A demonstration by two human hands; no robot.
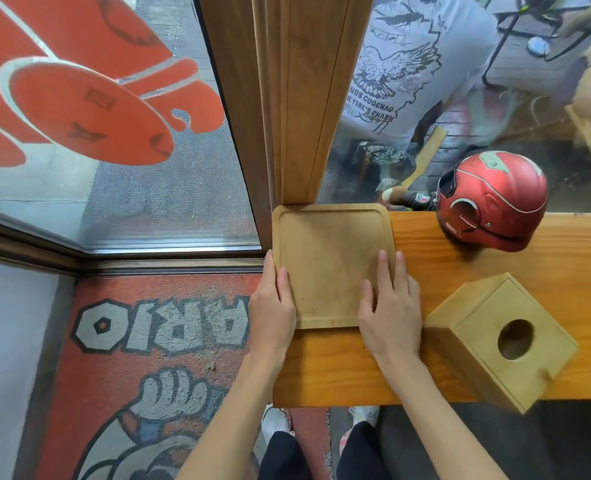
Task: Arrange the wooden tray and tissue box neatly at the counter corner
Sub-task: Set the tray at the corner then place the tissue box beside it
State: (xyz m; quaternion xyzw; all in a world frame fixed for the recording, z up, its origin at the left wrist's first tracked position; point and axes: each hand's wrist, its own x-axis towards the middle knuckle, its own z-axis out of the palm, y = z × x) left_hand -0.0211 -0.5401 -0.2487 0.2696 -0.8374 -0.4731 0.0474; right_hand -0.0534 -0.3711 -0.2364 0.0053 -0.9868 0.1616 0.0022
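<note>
A square wooden tray lies flat on the wooden counter, pushed into the far left corner against the wooden window post. My left hand grips the tray's near left edge, thumb on the rim. My right hand rests flat on the tray's near right corner, fingers spread. The wooden tissue box, with a round hole on top, sits turned at an angle to the right of my right hand, its near corner overhanging the counter's front edge.
A red helmet stands at the counter's back edge, right of the tray. The wooden post and window glass bound the far side. Left of the counter is a drop to a red floor mat.
</note>
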